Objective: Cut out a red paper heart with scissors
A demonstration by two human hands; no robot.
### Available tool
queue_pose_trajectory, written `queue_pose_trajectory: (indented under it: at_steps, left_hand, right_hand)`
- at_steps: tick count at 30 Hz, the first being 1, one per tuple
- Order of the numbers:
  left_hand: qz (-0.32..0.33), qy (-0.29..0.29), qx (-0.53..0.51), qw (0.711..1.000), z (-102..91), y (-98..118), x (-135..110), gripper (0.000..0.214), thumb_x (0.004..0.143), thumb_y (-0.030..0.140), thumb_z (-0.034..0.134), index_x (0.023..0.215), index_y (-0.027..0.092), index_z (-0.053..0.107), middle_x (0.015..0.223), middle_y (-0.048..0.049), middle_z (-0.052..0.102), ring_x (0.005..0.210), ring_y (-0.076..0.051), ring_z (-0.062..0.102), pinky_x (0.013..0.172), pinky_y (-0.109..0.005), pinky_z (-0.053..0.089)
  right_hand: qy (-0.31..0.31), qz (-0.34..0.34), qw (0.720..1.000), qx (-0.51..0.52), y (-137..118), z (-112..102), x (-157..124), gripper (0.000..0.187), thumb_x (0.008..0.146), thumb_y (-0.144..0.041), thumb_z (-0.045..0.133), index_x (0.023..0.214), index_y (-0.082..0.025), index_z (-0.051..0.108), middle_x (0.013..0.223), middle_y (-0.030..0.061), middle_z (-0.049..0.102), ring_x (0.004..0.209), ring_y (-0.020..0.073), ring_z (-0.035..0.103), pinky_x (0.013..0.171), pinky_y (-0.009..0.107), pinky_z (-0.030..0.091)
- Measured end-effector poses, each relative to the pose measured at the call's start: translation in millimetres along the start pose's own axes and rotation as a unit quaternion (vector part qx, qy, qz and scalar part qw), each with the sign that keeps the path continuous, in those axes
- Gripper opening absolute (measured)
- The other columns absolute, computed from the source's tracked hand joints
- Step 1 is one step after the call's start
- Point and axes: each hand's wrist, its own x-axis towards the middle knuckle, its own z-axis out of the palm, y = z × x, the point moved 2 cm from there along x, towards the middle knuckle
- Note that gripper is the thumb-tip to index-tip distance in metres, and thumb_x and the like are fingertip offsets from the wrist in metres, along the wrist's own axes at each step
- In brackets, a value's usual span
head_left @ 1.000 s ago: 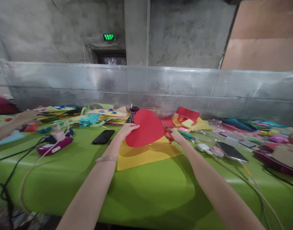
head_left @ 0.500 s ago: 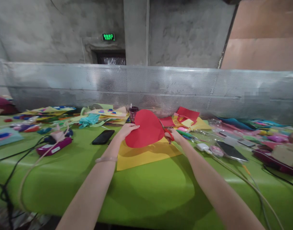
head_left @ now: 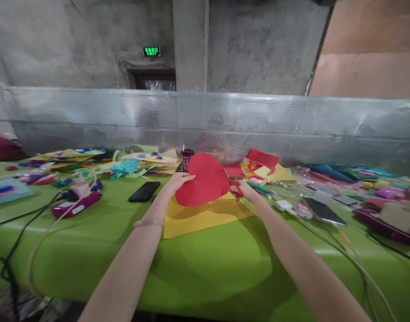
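Observation:
My left hand [head_left: 178, 181] pinches the left edge of a red paper heart [head_left: 205, 181] and holds it tilted up above a yellow paper sheet [head_left: 201, 214] on the green table [head_left: 205, 264]. My right hand [head_left: 244, 190] is closed on red-handled scissors [head_left: 234, 183], whose blades meet the heart's right edge. A pale bracelet circles my left wrist.
A black phone [head_left: 145, 191] lies left of the heart. Piles of coloured paper scraps [head_left: 147, 161] and red sheets [head_left: 262, 161] line the back. A white charger [head_left: 284, 205], tablet [head_left: 323, 212] and cables lie right; a magenta case [head_left: 75, 205] and cords left. A perforated metal barrier [head_left: 225, 120] stands behind.
A co-worker's arm that reached in at the far left a second ago has withdrawn. My hands, the heart and the scissors have barely moved.

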Motion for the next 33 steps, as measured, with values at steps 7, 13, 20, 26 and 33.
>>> queue_pose_trajectory:
  at_steps: [7,13,20,26,33]
  left_hand:
    - [0.001,0.001,-0.002,1.0,-0.1,-1,0,0.029,0.057,0.043,0.076,0.067,0.017,0.069,0.069,-0.0038,0.071,0.063,-0.019,0.064,0.064,-0.029,0.047]
    - [0.0,0.003,0.001,1.0,-0.4,-1,0,0.031,0.056,0.044,0.077,0.068,0.016,0.069,0.069,-0.0036,0.071,0.064,-0.019,0.064,0.064,-0.029,0.047]
    - [0.001,0.005,0.004,1.0,-0.5,-2,1,0.033,0.055,0.045,0.077,0.07,0.016,0.069,0.069,-0.0039,0.071,0.065,-0.02,0.064,0.065,-0.03,0.047]
    - [0.002,0.009,0.012,1.0,-2.5,-4,2,0.033,0.053,0.045,0.078,0.066,0.016,0.069,0.069,-0.0041,0.071,0.066,-0.021,0.064,0.065,-0.031,0.047]
    - [-0.006,0.001,-0.006,1.0,-1.4,-2,1,0.038,0.05,0.046,0.079,0.07,0.015,0.069,0.073,-0.0057,0.072,0.069,-0.023,0.065,0.07,-0.033,0.048]
  right_hand:
    - [0.001,0.001,1.0,-0.006,-5,1,-3,0.015,0.063,-0.02,0.051,0.053,-0.02,0.04,0.037,-0.0065,0.042,0.031,0.0072,0.039,0.033,0.019,0.039]
    - [0.008,-0.002,1.0,-0.015,-12,2,-8,0.015,0.064,-0.018,0.05,0.053,-0.02,0.04,0.036,-0.0062,0.042,0.031,0.0072,0.039,0.033,0.019,0.038]
    - [0.018,-0.001,1.0,-0.017,-7,2,-5,0.017,0.064,-0.02,0.054,0.054,-0.019,0.041,0.041,-0.007,0.041,0.034,0.0064,0.042,0.033,0.018,0.041]
    - [0.032,0.01,0.999,-0.014,-1,-1,-1,0.018,0.065,-0.022,0.057,0.055,-0.019,0.043,0.041,-0.0068,0.042,0.033,0.0065,0.042,0.033,0.018,0.041]
    - [0.032,0.003,0.999,-0.002,-2,-2,-1,0.016,0.066,-0.024,0.055,0.056,-0.019,0.044,0.04,-0.0063,0.042,0.032,0.0063,0.04,0.032,0.018,0.04]
